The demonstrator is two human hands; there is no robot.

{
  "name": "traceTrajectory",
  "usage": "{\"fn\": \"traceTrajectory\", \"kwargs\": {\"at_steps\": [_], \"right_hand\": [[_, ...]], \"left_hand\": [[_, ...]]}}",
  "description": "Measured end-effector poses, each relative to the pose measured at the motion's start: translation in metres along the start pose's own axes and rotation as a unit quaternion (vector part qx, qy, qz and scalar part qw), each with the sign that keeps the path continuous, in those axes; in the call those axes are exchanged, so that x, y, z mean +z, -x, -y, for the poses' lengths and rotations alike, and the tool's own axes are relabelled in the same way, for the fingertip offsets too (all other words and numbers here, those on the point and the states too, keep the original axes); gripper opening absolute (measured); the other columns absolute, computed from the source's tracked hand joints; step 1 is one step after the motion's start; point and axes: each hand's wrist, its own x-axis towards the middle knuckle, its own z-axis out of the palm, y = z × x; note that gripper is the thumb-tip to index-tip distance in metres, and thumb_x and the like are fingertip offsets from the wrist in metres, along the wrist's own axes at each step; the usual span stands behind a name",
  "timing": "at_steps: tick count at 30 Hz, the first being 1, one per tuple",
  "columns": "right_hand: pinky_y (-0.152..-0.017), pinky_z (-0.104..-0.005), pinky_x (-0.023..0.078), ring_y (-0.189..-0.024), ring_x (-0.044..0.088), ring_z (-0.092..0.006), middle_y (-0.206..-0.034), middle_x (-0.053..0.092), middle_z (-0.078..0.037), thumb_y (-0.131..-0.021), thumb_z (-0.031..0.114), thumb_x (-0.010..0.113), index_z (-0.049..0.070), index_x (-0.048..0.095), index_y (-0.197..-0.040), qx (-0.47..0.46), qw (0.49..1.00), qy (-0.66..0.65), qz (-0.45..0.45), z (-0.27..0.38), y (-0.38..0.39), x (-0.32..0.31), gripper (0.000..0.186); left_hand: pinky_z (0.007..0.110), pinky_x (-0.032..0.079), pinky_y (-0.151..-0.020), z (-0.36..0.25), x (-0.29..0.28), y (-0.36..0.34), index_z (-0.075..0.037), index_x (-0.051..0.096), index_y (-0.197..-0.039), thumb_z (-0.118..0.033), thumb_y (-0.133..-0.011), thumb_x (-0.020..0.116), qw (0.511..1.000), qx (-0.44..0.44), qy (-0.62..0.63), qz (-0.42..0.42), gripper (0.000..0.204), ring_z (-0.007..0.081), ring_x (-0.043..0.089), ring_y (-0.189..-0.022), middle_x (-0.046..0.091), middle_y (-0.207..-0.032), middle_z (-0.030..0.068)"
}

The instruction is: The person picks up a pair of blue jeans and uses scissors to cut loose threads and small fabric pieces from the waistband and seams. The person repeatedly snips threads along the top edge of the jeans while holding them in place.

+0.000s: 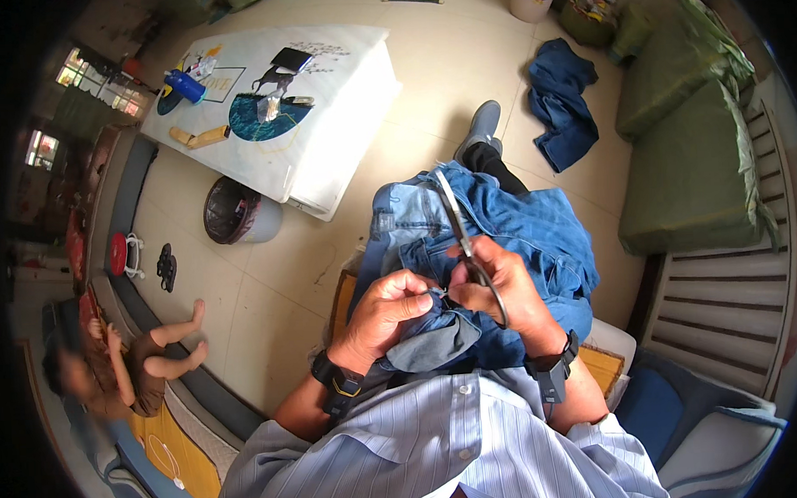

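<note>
Blue jeans (538, 235) lie bunched across my lap, with a paler, lighter-blue part (406, 205) at their far left. My left hand (381, 313) is closed, thumb and fingers pinching a small bit of the denim. Close beside it, my right hand (505, 289) carries scissors (452, 210), their blades pointing up and away over the jeans. The fingertips of that hand also meet the cloth at the pinched spot, where a small pale bit shows between both hands. Below them hangs a grey piece of fabric (435, 342).
Another pair of jeans (562, 103) lies on the floor ahead right. A white table (349, 84) stands ahead left, a lined bin (266, 220) beside it. Green-covered furniture (689, 160) is at right. Another person (144, 368) sits at the left on a bench.
</note>
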Motion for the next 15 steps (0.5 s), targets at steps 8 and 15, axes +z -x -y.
{"fn": "traceTrajectory", "kwargs": {"at_steps": [8,15], "right_hand": [[-0.071,-0.0276,0.052,-0.081,0.062,-0.008,-0.093,0.07,0.0,-0.089,0.006,0.082,0.004,0.062,-0.135,-0.044,0.991,0.122,-0.003,-0.006,0.02,-0.01,0.05],[-0.073,-0.0294,0.053,-0.083,0.066,-0.0107,-0.093,0.069,-0.004,-0.087,0.003,0.082,0.004,0.064,-0.132,-0.083,0.991,0.102,0.009,0.01,0.008,0.006,0.048]], "left_hand": [[0.035,0.051,-0.103,-0.009,0.007,0.002,-0.004,0.068,-0.103,-0.004,-0.098,0.078,0.998,0.039,-0.028,-0.028,0.012,0.0177,0.066,-0.109,0.072,-0.121,0.0095],[0.029,0.054,-0.091,-0.016,0.015,0.005,-0.003,0.068,-0.101,-0.002,-0.098,0.077,0.995,0.026,-0.091,-0.021,0.01,0.0115,0.065,-0.1,0.07,-0.114,0.005]]}}
